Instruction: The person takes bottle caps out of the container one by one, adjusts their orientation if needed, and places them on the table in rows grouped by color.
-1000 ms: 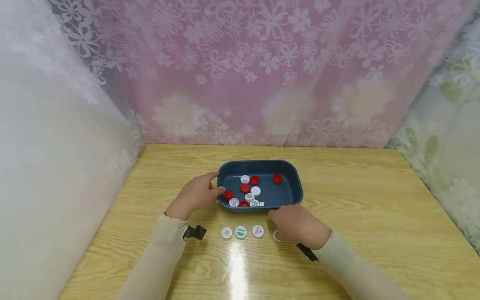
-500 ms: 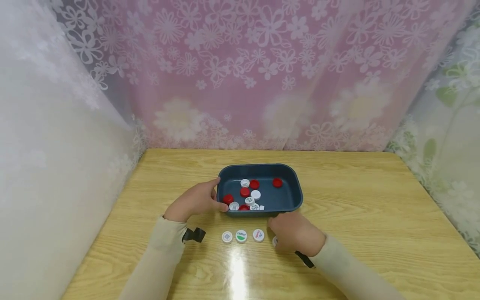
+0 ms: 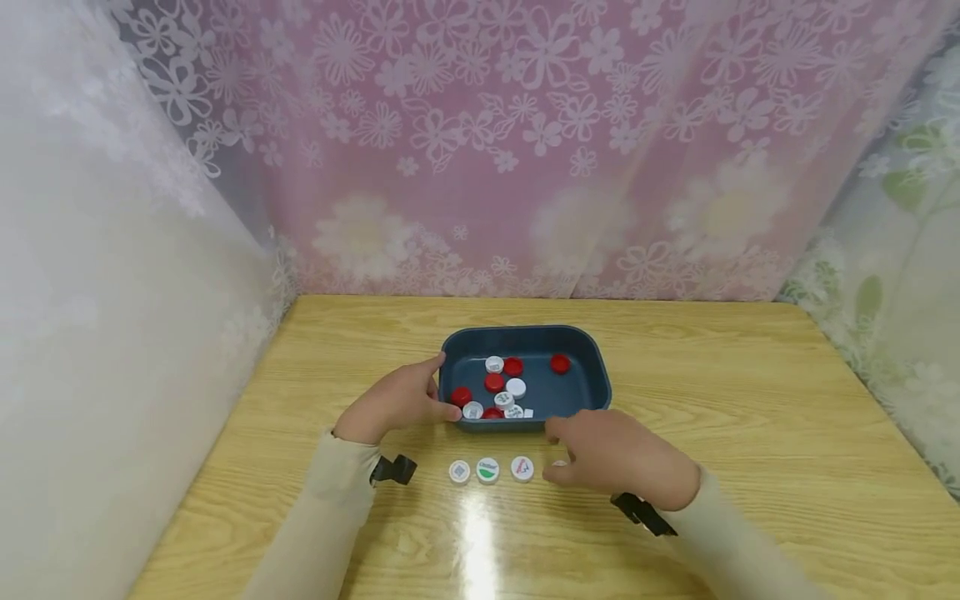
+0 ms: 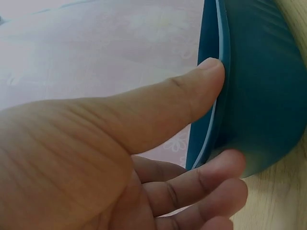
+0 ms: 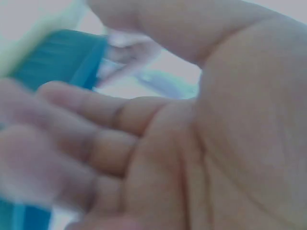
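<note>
Item: one round white plastic-looking cap (image 3: pixel 558 464), on the yellow wood-grain table (image 3: pixel 697 367), partly hidden by the right hand (image 3: pixel 622 454), whose thumb and fingers stand apart, palm bare. I judge it light, stiff, slightly slick; best pinched by its edge. Beside it: three printed white caps (image 3: pixel 487 470), in a row. Beyond: dark-blue rounded tray (image 3: pixel 558 398) of red caps (image 3: pixel 559 363) and white ones; left hand (image 3: pixel 397 402) spread at its end, thumb on the rim.

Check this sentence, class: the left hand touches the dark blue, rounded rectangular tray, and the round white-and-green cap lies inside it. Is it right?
Not quite: the round white-and-green cap lies outside the dark blue, rounded rectangular tray, on the yellow wood-grain table, as the head view shows. The left hand does touch the tray.
</note>
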The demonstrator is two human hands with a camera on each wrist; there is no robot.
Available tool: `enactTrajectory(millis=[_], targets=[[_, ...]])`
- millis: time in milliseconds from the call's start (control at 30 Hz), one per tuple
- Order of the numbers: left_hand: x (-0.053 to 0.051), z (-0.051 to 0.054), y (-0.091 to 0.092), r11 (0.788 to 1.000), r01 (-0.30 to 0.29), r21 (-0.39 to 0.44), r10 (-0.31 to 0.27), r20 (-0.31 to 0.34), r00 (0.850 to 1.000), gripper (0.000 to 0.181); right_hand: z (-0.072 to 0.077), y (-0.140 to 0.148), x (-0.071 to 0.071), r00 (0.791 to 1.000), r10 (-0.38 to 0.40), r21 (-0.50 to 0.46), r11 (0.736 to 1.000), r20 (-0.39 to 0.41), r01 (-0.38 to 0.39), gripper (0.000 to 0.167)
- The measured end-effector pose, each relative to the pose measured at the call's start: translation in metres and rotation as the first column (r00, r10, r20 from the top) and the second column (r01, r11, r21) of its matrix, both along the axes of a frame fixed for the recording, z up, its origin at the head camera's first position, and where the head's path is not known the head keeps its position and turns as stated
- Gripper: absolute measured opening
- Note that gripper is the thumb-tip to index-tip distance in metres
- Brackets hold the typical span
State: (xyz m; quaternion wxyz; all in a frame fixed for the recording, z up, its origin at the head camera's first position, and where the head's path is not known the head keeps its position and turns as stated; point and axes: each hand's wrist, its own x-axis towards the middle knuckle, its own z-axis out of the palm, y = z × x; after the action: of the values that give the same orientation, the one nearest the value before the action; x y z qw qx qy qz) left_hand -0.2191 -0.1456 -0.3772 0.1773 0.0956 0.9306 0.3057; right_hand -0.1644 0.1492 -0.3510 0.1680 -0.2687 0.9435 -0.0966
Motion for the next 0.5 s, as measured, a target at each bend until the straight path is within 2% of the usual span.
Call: enactTrajectory(millis=[67,100,133,200,267,300,367,500], targets=[[0.001,0.001,-0.002,1.0,-0.008,-0.004,0.008,0.004,1.0,0.104,0.01,0.004,0.0,0.996,0.017,-0.086,0.996,-0.093,-0.025,0.029],[0.002,0.001,-0.002,1.0,-0.016,-0.008,0.016,0.004,1.0,0.104,0.013,0.006,-0.001,0.985,0.02,-0.131,0.991,-0.17,-0.043,0.027],[0.002,0.001,-0.003,1.0,-0.022,-0.01,0.022,0.003,1.0,0.103,0.015,0.007,-0.003,0.968,0.015,-0.173,0.983,-0.251,-0.06,0.027],[0.002,0.001,-0.002,1.0,-0.028,-0.011,0.028,0.0,1.0,0.102,0.015,0.007,-0.006,0.92,-0.025,-0.25,0.965,-0.391,-0.08,0.027],[0.001,0.0,0.0,1.0,-0.019,-0.008,0.019,0.001,1.0,0.102,0.011,0.007,-0.009,0.876,-0.067,-0.305,0.948,-0.478,-0.094,0.033],[0.001,-0.001,0.001,1.0,-0.011,-0.002,0.011,0.003,1.0,0.101,0.009,0.007,-0.011,0.861,-0.079,-0.322,0.941,-0.502,-0.101,0.035],[0.0,-0.001,0.003,1.0,0.002,0.018,-0.002,0.006,1.0,0.1,0.005,0.005,-0.014,0.849,-0.079,-0.337,0.934,-0.522,-0.121,0.037],[0.001,-0.001,0.003,0.999,-0.004,0.036,0.004,0.009,1.0,0.1,0.002,-0.001,-0.025,0.847,-0.035,-0.33,0.929,-0.53,-0.168,0.041]])
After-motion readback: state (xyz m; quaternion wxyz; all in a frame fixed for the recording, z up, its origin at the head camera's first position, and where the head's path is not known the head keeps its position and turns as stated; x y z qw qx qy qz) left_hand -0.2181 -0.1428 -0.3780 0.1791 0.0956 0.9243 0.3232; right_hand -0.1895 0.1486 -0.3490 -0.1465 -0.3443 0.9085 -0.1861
